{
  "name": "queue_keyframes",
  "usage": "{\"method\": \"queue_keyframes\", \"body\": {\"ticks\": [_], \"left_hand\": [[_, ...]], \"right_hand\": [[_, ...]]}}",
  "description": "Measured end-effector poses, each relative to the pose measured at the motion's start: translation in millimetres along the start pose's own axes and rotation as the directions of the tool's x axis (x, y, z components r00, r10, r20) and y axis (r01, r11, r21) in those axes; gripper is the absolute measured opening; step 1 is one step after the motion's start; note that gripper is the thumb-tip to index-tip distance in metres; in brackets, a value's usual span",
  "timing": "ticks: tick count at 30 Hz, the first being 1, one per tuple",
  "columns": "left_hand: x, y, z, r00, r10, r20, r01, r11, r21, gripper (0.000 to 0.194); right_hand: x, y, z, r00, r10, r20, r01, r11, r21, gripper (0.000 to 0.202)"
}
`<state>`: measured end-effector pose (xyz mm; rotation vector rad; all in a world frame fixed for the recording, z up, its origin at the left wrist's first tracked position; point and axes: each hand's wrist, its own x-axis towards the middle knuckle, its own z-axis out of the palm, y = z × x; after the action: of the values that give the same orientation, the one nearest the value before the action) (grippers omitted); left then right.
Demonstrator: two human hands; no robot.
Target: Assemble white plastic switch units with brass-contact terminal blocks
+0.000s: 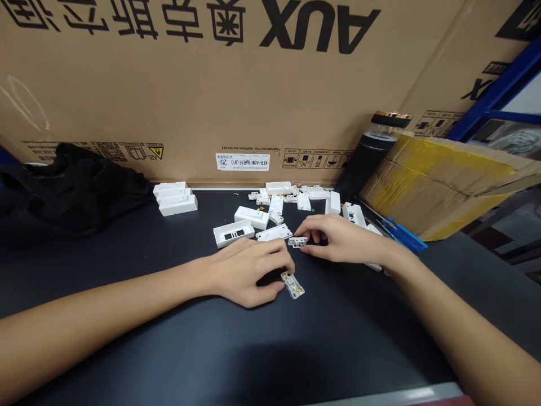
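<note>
Between the thumb and fingers of my left hand (251, 272) is one end of a small white plastic piece with brass-coloured metal contacts (293, 285), low over the dark table. My right hand (332, 239) pinches a second small white plastic piece with notched edges (297, 242), just behind and right of the first. Close beyond my left hand lie an open white housing (233, 232) with dark slots, a white switch with a green mark (251, 216) and a flat white plate (274, 232). My right palm hides part of the table.
Loose white plastic parts (276, 204) lie in a cluster at the back. Several white switches (175, 197) stand in a row at left, beside black cloth (67, 192). A dark bottle (366, 158), a taped cardboard box (439, 180) and a blue tool (406, 234) are at right.
</note>
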<state>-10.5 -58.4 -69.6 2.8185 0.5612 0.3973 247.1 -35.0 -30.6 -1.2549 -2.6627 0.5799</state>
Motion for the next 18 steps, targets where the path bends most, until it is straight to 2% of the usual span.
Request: {"method": "queue_keyframes", "body": {"ticks": [6, 12, 18], "left_hand": [[0.2, 1.2, -0.6, 1.0, -0.02, -0.015, 0.02, 1.0, -0.014, 0.025], [1.4, -1.7, -0.3, 1.0, -0.019, -0.013, 0.019, 0.998, -0.061, 0.053], [1.6, -4.3, 0.7, 0.992, -0.109, -0.07, 0.102, 0.99, -0.098, 0.024]], "right_hand": [[-0.2, -1.3, -1.6, 0.998, -0.046, 0.039, 0.043, 0.997, 0.059, 0.025], [-1.6, -0.2, -1.7, 0.998, -0.047, 0.049, 0.045, 0.998, 0.05, 0.027], [-3.2, -0.7, -3.9, 0.999, -0.032, 0.028, 0.03, 0.997, 0.078, 0.023]]}}
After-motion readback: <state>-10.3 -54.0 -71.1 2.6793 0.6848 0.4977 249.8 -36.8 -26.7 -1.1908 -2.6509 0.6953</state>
